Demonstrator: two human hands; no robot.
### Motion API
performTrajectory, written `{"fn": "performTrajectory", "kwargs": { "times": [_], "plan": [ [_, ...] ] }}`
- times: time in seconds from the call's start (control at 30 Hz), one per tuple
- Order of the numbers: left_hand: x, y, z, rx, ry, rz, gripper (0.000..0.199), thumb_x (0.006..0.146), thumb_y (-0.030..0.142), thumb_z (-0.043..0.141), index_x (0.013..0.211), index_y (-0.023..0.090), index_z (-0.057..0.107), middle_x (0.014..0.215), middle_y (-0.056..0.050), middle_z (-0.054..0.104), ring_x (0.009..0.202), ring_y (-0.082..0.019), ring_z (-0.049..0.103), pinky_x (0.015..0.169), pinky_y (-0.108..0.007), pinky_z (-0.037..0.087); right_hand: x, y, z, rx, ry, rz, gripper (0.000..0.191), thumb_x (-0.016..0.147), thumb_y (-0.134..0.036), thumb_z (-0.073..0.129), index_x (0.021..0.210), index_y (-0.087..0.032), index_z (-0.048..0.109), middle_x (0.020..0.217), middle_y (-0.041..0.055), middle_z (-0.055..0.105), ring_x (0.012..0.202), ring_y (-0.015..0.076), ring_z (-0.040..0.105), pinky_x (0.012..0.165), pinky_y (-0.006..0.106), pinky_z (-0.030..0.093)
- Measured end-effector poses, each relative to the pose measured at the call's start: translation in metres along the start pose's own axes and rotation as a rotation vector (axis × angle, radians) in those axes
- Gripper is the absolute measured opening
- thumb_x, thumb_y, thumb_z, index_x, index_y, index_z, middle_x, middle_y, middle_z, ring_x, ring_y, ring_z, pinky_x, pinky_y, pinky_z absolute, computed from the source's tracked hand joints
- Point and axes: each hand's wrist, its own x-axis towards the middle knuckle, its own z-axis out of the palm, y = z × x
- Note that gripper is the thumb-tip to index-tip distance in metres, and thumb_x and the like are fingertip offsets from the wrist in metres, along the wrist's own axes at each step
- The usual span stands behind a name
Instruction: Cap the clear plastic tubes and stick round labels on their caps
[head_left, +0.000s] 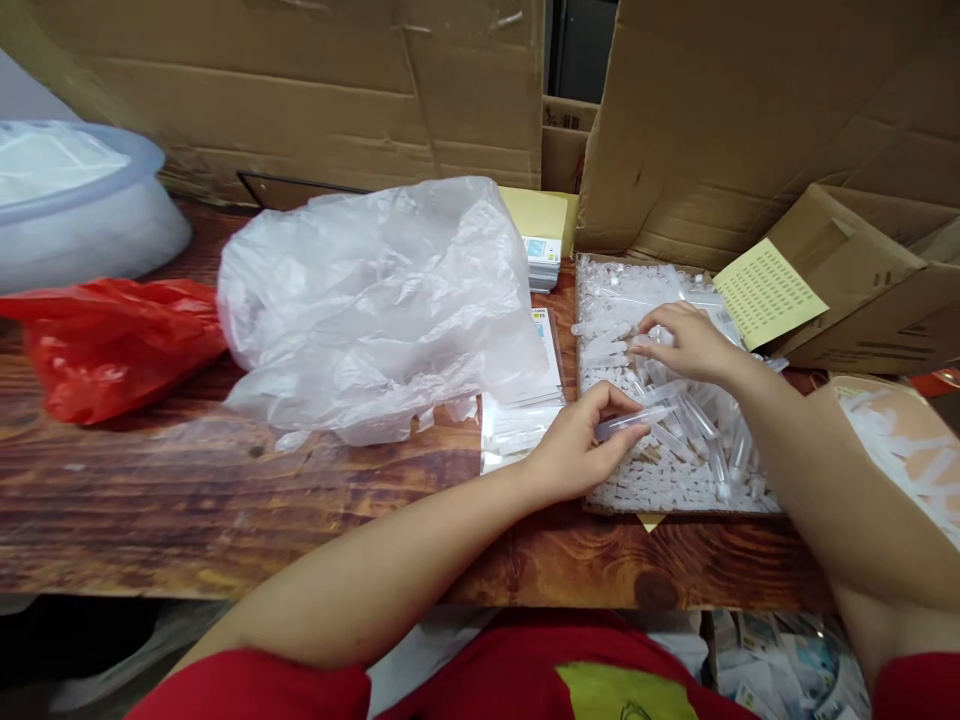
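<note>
My left hand [581,445] pinches a clear plastic tube [637,420] between thumb and fingers, over the near left part of a shallow cardboard tray [679,513]. The tray is filled with small clear and whitish plastic pieces [626,490], with several longer clear tubes [699,415] lying loose on top. Farther back, my right hand [688,340] has its thumb and fingertips drawn together at the pieces in the tray. What those fingertips hold, if anything, is too small to make out.
Left of the tray lie printed cards [551,350] and a crumpled translucent plastic bag [382,310]. A red bag [112,345] and a large tub [82,225] stand further left. A yellow label sheet [772,292] leans by a cardboard box [862,290] on the right.
</note>
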Motion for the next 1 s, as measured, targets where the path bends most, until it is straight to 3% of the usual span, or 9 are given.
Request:
{"fn": "performTrajectory", "kwargs": {
  "times": [0.07,0.13,0.27,0.47,0.63,0.7,0.8,0.87,1.0],
  "plan": [
    [0.002,0.000,0.001,-0.120,0.028,-0.029,0.023,0.089,0.036,0.070,0.097,0.020,0.056,0.101,-0.007,0.072,0.097,-0.019,0.069,0.091,-0.033,0.051,-0.027,0.009,-0.007,0.391,0.174,-0.056,0.028,0.086,-0.047,0.075,0.100,-0.023,0.068,0.108,0.0081,0.073,0.099,0.0257,0.066,0.082,0.040,0.052],
    [0.003,-0.001,0.001,-0.222,0.052,-0.074,0.028,0.089,0.041,0.072,0.097,0.020,0.056,0.096,-0.007,0.074,0.093,-0.019,0.071,0.089,-0.033,0.051,-0.054,0.014,-0.012,0.688,0.262,-0.114,0.033,0.078,-0.050,0.084,0.093,-0.026,0.066,0.092,0.0033,0.072,0.081,0.0208,0.065,0.070,0.036,0.052],
    [0.003,-0.003,0.000,-0.275,0.051,-0.101,0.037,0.087,0.050,0.074,0.098,0.020,0.057,0.090,-0.006,0.075,0.093,-0.020,0.072,0.091,-0.035,0.051,-0.092,0.003,-0.011,0.753,0.411,-0.198,0.025,0.075,-0.038,0.090,0.086,-0.028,0.069,0.085,-0.0003,0.071,0.072,0.0166,0.063,0.065,0.032,0.052],
    [-0.002,-0.001,-0.003,-0.119,-0.038,-0.072,0.033,0.093,0.050,0.068,0.100,0.019,0.059,0.091,-0.006,0.074,0.092,-0.020,0.070,0.090,-0.035,0.050,-0.106,-0.029,0.003,0.482,0.367,-0.405,0.010,0.094,-0.034,0.071,0.091,-0.025,0.068,0.079,0.0010,0.072,0.068,0.0152,0.065,0.062,0.028,0.051],
    [-0.003,0.006,-0.008,0.094,-0.104,-0.024,0.024,0.095,0.042,0.065,0.100,0.020,0.056,0.092,-0.005,0.069,0.091,-0.019,0.066,0.086,-0.033,0.050,-0.114,-0.032,0.011,0.403,0.393,-0.376,0.024,0.096,-0.045,0.067,0.088,-0.023,0.066,0.073,0.0017,0.070,0.062,0.0145,0.061,0.061,0.027,0.049],
    [-0.004,0.006,-0.009,0.151,-0.097,-0.011,0.023,0.094,0.041,0.066,0.098,0.021,0.054,0.093,-0.004,0.066,0.089,-0.019,0.064,0.083,-0.032,0.049,-0.114,-0.031,0.012,0.503,0.272,-0.276,0.037,0.093,-0.057,0.068,0.082,-0.022,0.065,0.063,-0.0017,0.063,0.053,0.0115,0.053,0.053,0.024,0.043],
    [-0.006,0.004,-0.009,0.089,-0.128,-0.040,0.026,0.095,0.043,0.064,0.094,0.022,0.049,0.084,-0.001,0.062,0.081,-0.017,0.062,0.079,-0.032,0.047,-0.112,-0.031,0.011,0.716,-0.018,-0.111,0.047,0.090,-0.066,0.065,0.074,-0.022,0.062,0.049,-0.0066,0.051,0.043,0.0090,0.042,0.043,0.022,0.034],
    [-0.005,0.003,-0.008,0.034,-0.143,-0.077,0.028,0.096,0.045,0.063,0.090,0.022,0.046,0.080,0.000,0.061,0.078,-0.016,0.059,0.077,-0.031,0.045,-0.111,-0.032,0.009,0.784,-0.091,-0.067,0.049,0.091,-0.066,0.064,0.072,-0.021,0.062,0.049,-0.0068,0.050,0.043,0.0088,0.042,0.043,0.022,0.033],
    [-0.001,0.005,-0.008,-0.079,-0.111,-0.145,0.036,0.089,0.049,0.072,0.084,0.021,0.049,0.077,0.002,0.058,0.072,-0.012,0.050,0.068,-0.026,0.040,-0.112,-0.034,0.008,0.660,0.087,-0.170,0.041,0.094,-0.058,0.064,0.077,-0.021,0.064,0.063,-0.0024,0.062,0.053,0.0102,0.052,0.052,0.023,0.042]
  ]
}}
